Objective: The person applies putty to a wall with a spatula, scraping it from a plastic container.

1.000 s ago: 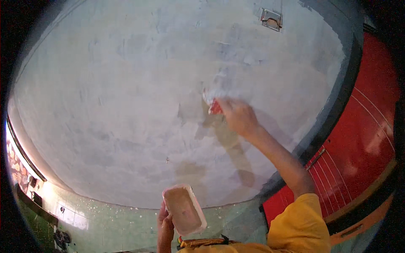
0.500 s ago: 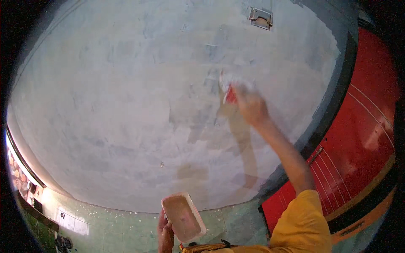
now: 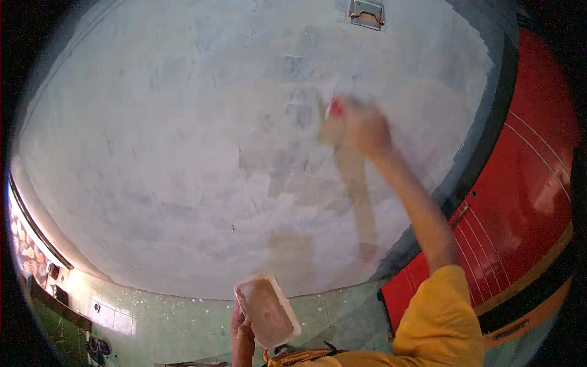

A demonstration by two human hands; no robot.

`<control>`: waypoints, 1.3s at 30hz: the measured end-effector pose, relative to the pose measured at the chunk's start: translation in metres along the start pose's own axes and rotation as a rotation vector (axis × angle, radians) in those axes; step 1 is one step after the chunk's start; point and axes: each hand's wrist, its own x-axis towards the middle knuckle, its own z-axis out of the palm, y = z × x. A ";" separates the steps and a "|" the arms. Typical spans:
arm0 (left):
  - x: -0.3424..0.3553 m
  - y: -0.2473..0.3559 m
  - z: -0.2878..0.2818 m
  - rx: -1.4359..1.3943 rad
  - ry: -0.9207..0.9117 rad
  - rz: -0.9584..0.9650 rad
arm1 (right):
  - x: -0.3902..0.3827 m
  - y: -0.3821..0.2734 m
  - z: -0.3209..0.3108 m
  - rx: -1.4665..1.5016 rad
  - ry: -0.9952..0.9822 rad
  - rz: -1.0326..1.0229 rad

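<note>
Now the right hand (image 3: 369, 127), closed round a blurred scraper (image 3: 335, 107) pointing left at the wall (image 3: 165, 140), is higher and further right than a second ago. The left hand (image 3: 242, 328) grips a tray (image 3: 288, 307), its long axis slanting down rightward.

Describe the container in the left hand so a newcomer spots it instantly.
Start at the big pale wall and drop to its lower edge, where green tiles begin. There the left hand holds a rectangular, open container; its pale rim around a brownish inside sets it apart from the tiles.
</note>
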 end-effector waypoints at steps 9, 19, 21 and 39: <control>-0.005 0.003 0.004 0.057 -0.034 0.036 | -0.146 -0.078 0.033 0.575 -0.643 0.269; -0.025 0.026 0.065 0.035 0.215 0.014 | -0.230 -0.147 -0.057 2.151 -0.329 1.532; -0.029 0.031 0.081 0.008 0.232 0.009 | -0.248 -0.159 -0.073 2.272 -0.259 1.518; -0.049 0.022 0.112 -0.172 0.242 0.049 | -0.365 -0.199 -0.060 1.878 -0.300 0.603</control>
